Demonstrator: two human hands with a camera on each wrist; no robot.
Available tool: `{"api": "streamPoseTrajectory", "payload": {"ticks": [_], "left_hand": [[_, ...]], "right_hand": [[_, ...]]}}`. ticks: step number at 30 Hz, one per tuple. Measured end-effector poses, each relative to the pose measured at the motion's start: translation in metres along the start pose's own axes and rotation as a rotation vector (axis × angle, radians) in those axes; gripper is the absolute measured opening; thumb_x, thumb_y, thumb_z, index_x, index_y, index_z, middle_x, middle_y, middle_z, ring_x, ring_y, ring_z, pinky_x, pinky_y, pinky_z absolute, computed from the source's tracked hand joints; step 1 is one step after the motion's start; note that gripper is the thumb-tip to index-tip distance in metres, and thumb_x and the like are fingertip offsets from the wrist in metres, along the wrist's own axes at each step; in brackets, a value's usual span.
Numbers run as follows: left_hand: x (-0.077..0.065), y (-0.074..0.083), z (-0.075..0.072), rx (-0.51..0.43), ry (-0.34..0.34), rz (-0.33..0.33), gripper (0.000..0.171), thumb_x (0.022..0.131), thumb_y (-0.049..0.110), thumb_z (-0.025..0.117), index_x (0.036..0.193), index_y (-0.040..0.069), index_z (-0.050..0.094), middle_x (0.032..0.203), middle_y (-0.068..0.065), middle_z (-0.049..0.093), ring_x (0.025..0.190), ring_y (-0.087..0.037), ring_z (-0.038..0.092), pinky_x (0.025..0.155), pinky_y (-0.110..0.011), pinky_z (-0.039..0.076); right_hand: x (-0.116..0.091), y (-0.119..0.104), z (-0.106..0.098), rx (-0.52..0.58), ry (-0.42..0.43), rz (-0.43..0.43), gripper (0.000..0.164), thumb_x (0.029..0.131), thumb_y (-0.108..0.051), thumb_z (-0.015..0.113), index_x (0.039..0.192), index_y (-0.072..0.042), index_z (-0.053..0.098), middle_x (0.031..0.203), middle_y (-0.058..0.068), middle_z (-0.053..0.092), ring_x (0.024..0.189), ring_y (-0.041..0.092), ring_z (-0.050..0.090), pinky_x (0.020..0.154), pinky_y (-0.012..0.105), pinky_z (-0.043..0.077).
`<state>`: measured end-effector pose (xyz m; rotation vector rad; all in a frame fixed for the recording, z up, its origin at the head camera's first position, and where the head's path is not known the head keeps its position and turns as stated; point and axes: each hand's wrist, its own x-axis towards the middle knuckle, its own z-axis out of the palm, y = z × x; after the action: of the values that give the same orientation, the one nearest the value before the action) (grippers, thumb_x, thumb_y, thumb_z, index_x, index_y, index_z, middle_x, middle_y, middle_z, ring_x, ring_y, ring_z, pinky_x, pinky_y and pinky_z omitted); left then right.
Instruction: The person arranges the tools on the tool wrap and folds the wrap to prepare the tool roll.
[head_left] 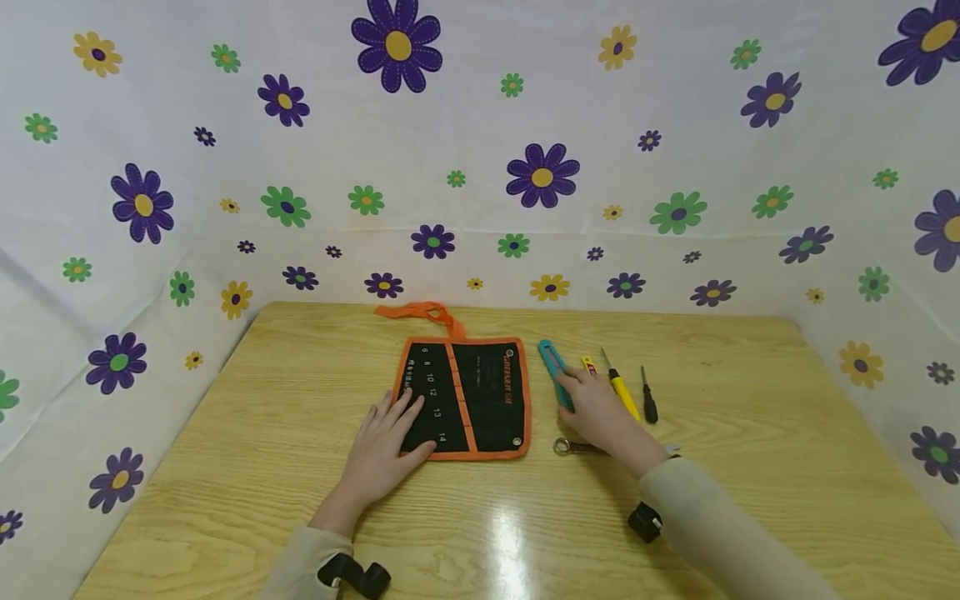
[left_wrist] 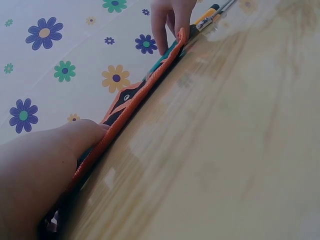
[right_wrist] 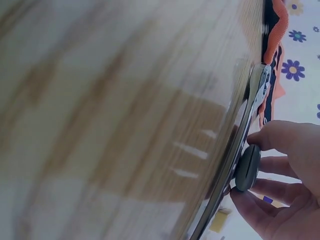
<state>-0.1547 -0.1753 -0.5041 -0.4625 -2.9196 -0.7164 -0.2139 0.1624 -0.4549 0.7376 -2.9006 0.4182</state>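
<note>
A black tool pouch [head_left: 491,396] with orange edging lies flat on the table, its orange tie strap [head_left: 420,311] trailing behind it. My left hand [head_left: 378,458] rests on the pouch's left side with fingers spread. To the right of the pouch, my right hand [head_left: 603,417] holds a teal utility knife [head_left: 553,360] near its front end. In the right wrist view, thumb and fingers pinch the end of the knife [right_wrist: 248,167] just above a combination wrench [right_wrist: 258,92]. Part of that wrench is hidden under the right hand in the head view.
Beyond the right hand lie a yellow-handled screwdriver [head_left: 621,392] and a small black-handled screwdriver [head_left: 649,407]. A small yellow and red item [head_left: 589,365] is partly covered by the hand. A flower-patterned cloth [head_left: 465,125] surrounds the wooden table [head_left: 247,467] at the back and sides.
</note>
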Motion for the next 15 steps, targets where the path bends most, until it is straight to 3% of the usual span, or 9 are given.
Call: {"api": "streamPoseTrajectory", "payload": {"ticks": [6,15], "left_hand": [[0.0001,0.0005,-0.0006,0.000,0.003,0.007,0.074,0.092,0.058,0.051,0.151,0.017,0.033,0.156,-0.006,0.023,0.144,-0.030,0.010,0.114,-0.051,0.010],[0.0001,0.0006,-0.0013,0.002,0.001,0.003,0.075,0.092,0.058,0.051,0.151,0.017,0.032,0.156,-0.006,0.023,0.145,-0.030,0.010,0.114,-0.050,0.009]], "right_hand": [[-0.0027,-0.0016,-0.0020,0.037,0.005,0.030,0.046,0.082,-0.006,0.068,0.123,0.011,0.057,0.124,0.028,0.055,0.111,0.042,0.054,0.093,0.055,0.041],[-0.0082,-0.0051,-0.0067,0.078,0.137,-0.017,0.032,0.077,-0.001,0.068,0.108,0.008,0.064,0.109,0.021,0.063,0.099,0.035,0.057,0.086,0.048,0.041]]}}
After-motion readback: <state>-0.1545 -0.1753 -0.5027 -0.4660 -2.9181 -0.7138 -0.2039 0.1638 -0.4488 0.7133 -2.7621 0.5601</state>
